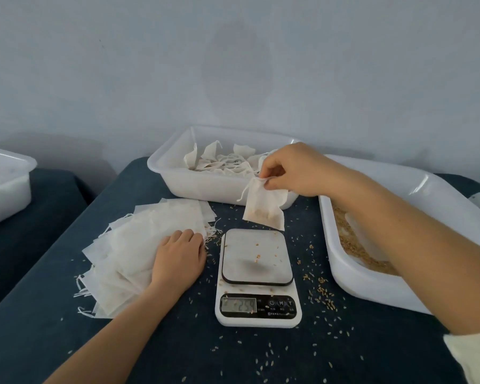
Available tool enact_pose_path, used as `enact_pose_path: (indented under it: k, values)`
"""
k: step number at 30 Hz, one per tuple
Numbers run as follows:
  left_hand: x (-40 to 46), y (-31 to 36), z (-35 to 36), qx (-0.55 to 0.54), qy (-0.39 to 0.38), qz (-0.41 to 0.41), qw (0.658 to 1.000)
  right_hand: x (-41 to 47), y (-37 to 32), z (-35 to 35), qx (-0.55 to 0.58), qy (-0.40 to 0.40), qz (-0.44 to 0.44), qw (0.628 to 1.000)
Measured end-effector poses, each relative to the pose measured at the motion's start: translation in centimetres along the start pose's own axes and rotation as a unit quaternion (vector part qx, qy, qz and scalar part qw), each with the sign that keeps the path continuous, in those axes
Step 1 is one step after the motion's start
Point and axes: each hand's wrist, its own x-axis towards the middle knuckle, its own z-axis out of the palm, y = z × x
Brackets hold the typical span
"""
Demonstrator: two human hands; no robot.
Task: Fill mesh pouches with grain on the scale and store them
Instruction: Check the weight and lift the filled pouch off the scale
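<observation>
One filled pouch above scale

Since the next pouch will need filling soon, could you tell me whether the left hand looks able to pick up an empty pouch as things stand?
Probably yes: the left hand already rests on the pile of empty pouches, holding nothing, with nothing lying between them.

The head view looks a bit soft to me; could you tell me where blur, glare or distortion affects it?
Head view: even, dim light; the scale display is blurred, its digits unsure; the filled pouch pinched by the right hand is slightly smeared; mild glare on the grain tray rim; wide-angle bending at the edges; the left hand on the empty pouches is fairly sharp.
</observation>
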Motion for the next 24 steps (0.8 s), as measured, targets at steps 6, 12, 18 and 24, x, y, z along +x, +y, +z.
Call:
enact_pose_path:
  k: [6, 12, 18, 24]
  values:
    - [-0.1, 0.2, -0.2, 0.037, 0.011, -0.049, 0.998, 5.0, 2.9, -3.8, -0.031, 0.009, 0.015, 0.999]
    - [0.1, 0.1, -0.2, 0.077, -0.038, -0.094, 0.992, 11.8, 7.0, -4.6, -0.081, 0.07, 0.046, 0.993]
    - [0.1, -0.1, -0.8, 0.048, -0.047, -0.079, 0.995, 17.7, 11.5, -2.6, -0.076, 0.109, 0.118, 0.984]
    - [0.1, -0.7, -2.1, 0.059, -0.056, -0.089, 0.993, 21.6, 14.8, 0.3, -0.039, 0.203, 0.161, 0.965]
